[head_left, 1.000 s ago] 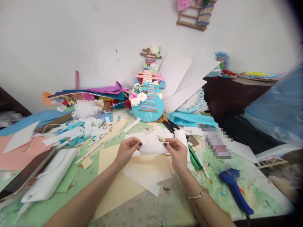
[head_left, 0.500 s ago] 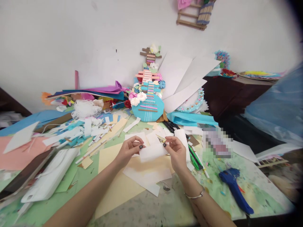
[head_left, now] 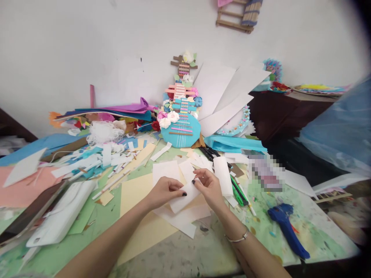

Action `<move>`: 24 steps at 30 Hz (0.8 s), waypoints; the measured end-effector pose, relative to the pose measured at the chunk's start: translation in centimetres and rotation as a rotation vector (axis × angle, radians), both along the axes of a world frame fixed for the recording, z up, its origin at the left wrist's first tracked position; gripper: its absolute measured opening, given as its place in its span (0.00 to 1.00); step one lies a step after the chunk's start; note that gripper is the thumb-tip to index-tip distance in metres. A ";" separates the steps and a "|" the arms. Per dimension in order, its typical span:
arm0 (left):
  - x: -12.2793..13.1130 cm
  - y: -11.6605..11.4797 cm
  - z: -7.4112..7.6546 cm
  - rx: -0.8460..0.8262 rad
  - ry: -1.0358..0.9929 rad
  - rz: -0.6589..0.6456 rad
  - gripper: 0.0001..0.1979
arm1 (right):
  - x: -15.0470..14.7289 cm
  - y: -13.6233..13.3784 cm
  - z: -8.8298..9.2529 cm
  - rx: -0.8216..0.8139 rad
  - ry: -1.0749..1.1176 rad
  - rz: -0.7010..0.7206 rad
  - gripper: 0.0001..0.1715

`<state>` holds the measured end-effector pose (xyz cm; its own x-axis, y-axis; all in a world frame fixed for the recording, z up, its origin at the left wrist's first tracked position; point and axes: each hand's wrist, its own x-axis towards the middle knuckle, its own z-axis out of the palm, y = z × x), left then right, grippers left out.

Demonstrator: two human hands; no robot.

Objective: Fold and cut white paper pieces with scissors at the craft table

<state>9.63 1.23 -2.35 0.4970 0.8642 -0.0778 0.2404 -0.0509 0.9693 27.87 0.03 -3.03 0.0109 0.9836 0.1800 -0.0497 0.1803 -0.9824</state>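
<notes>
A small white strip of paper (head_left: 183, 199) is held between my two hands, tilted with its right end higher. My left hand (head_left: 165, 192) pinches its upper left edge between thumb and fingers. At the upper right end, the thumb and fingers of my right hand (head_left: 209, 188) are closed on the same strip. Below it lie white paper pieces (head_left: 189, 228) on a cream sheet (head_left: 136, 235). Just right of my right hand is a white paper roll (head_left: 222, 173). Scissors seen earlier behind the strip are mostly hidden by my right hand.
A blue glue gun (head_left: 288, 231) lies at the right, near green-and-black pens (head_left: 239, 193). A blue paper pipa-like instrument (head_left: 181, 133) leans against the wall. Paper scraps (head_left: 116, 158), white string (head_left: 104, 132) and a white power strip (head_left: 62, 212) cover the left side.
The paper strip has turned from nearly level to slanted, its right end now higher. My left hand has shifted right and down, and my right hand slightly left, bringing them closer together.
</notes>
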 end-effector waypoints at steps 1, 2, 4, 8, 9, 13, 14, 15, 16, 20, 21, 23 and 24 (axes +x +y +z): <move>0.1 -0.1 0.0 0.032 0.011 -0.002 0.10 | 0.0 0.1 -0.1 0.009 -0.006 -0.009 0.12; 0.1 -0.1 0.1 0.063 0.026 -0.001 0.10 | 0.1 0.1 -0.2 0.017 -0.008 -0.017 0.12; 0.2 -0.1 0.2 0.116 0.061 0.000 0.10 | 0.2 0.2 -0.3 0.026 -0.006 -0.025 0.12; 0.3 -0.1 0.4 0.172 0.083 -0.007 0.12 | 0.3 0.4 -0.4 0.021 0.021 -0.038 0.12; 0.3 -0.2 0.5 0.174 0.073 -0.004 0.12 | 0.3 0.4 -0.4 0.013 0.046 -0.037 0.12; 0.6 -0.2 0.3 0.109 -0.003 0.100 0.14 | 0.2 0.4 -0.3 -0.113 0.273 0.018 0.19; 0.7 -0.2 0.1 0.081 -0.029 0.141 0.15 | 0.0 0.3 -0.3 -0.160 0.339 0.051 0.21; 0.8 -0.3 -0.1 0.056 -0.056 0.179 0.15 | -0.2 0.2 -0.4 -0.201 0.395 0.090 0.24; 0.9 -0.3 -0.3 0.039 -0.080 0.213 0.16 | -0.4 0.1 -0.5 -0.229 0.434 0.131 0.26; 1.5 -0.8 -1.1 0.034 -0.145 0.288 0.15 | -1.4 -0.3 -0.9 -0.201 0.444 0.181 0.31; 1.6 -1.0 -1.2 0.031 -0.160 0.294 0.15 | -1.6 -0.4 -0.9 -0.181 0.428 0.168 0.31; 1.9 -1.3 -1.4 0.017 -0.189 0.295 0.14 | -1.7 -0.5 -0.9 -0.149 0.392 0.146 0.29; 2.0 -1.4 -1.4 0.007 -0.200 0.292 0.14 | -1.7 -0.5 -0.9 -0.139 0.375 0.140 0.28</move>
